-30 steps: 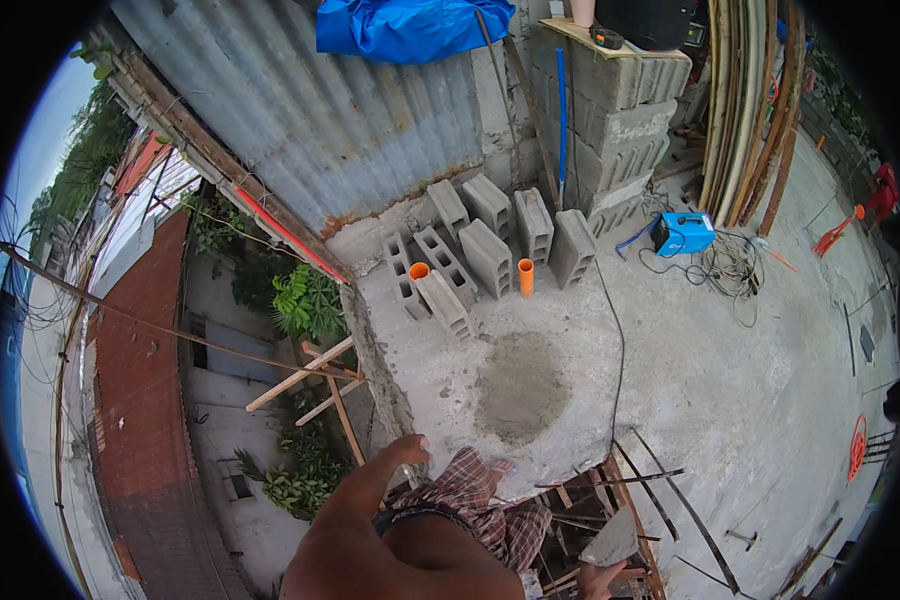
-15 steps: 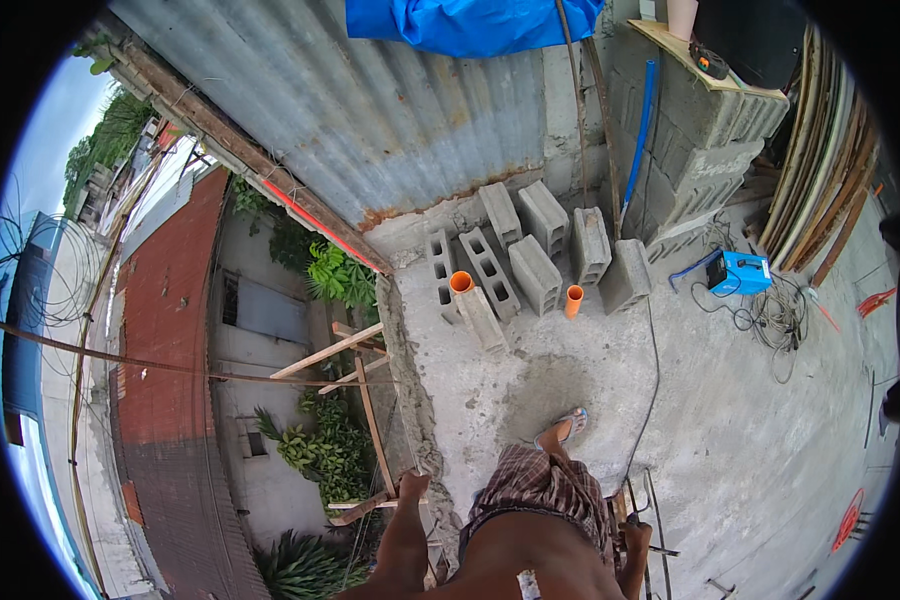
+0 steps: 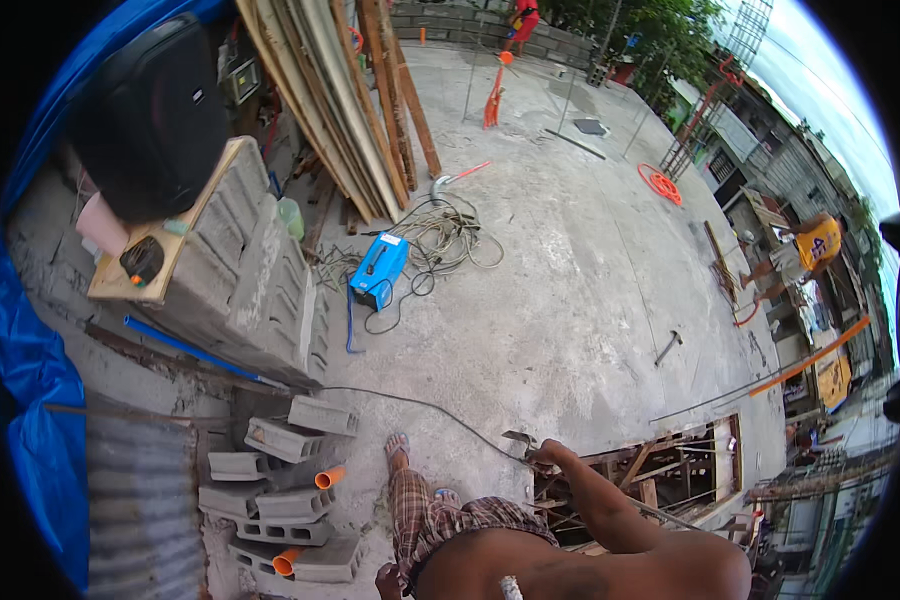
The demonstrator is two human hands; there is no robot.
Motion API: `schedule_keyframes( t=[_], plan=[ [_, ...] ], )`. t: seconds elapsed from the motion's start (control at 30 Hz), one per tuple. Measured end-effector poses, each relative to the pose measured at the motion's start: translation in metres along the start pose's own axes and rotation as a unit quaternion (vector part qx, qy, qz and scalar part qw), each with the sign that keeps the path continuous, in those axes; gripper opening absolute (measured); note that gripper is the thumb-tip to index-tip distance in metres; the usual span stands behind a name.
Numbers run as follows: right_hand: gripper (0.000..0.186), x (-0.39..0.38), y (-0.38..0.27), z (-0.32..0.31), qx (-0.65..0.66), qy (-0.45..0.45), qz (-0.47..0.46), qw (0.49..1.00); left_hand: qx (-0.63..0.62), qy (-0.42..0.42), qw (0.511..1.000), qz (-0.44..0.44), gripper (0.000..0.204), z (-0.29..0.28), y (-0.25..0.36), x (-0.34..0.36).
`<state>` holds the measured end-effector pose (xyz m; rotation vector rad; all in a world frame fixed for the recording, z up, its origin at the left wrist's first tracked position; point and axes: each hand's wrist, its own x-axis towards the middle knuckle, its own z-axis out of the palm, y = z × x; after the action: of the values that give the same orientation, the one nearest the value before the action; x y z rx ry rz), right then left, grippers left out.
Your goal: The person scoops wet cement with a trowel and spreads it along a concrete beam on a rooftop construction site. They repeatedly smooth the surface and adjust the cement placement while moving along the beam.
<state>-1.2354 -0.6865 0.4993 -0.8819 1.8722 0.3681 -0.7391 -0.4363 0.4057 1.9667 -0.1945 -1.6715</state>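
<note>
My right hand (image 3: 544,453) is closed around a small tool (image 3: 518,437) with a flat, greyish metal head; its exact kind is hard to make out. The hand is over the concrete floor, close to a thin black cable (image 3: 440,408) and the corner of a framed floor opening (image 3: 660,470). Low in the picture, my left hand (image 3: 389,580) hangs beside my plaid shorts, its fingers too dim to read. Grey hollow concrete blocks (image 3: 295,503) stand to the left, with one orange pipe piece (image 3: 328,478) beside them and another orange pipe (image 3: 287,561) among them.
A blue boxy machine (image 3: 380,270) with tangled cables sits ahead. Planks (image 3: 320,110) lean near a block wall (image 3: 260,270). A hammer (image 3: 669,346) lies on the floor at right. One person in yellow (image 3: 818,243) is at the right; another in red (image 3: 523,22) is far off.
My view has swung right, from the corrugated wall and roof edge to the wide floor. My left hand has left the wooden frame at the edge; my right arm reaches further forward.
</note>
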Motion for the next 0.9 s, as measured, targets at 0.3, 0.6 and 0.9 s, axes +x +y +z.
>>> schedule_keyframes(
  t=[0.3, 0.6, 0.9],
  plan=[
    [0.061, -0.035, -0.012, 0.024, 0.371, 0.180, 0.104, 0.905, 0.258, -0.016, 0.966, 0.019, 0.044, -0.002, 0.361, 0.191],
    [0.026, 0.059, 0.015, 0.147, 0.496, -0.020, 0.342, 0.798, 0.393, -0.093, 0.909, 0.104, 0.042, 0.224, 0.574, 0.283],
    [0.035, 0.175, 0.077, -0.021, 0.608, -0.267, 0.295, 0.687, 0.482, -0.276, 0.816, 0.161, 0.048, 0.567, 0.628, 0.270]
  ],
)
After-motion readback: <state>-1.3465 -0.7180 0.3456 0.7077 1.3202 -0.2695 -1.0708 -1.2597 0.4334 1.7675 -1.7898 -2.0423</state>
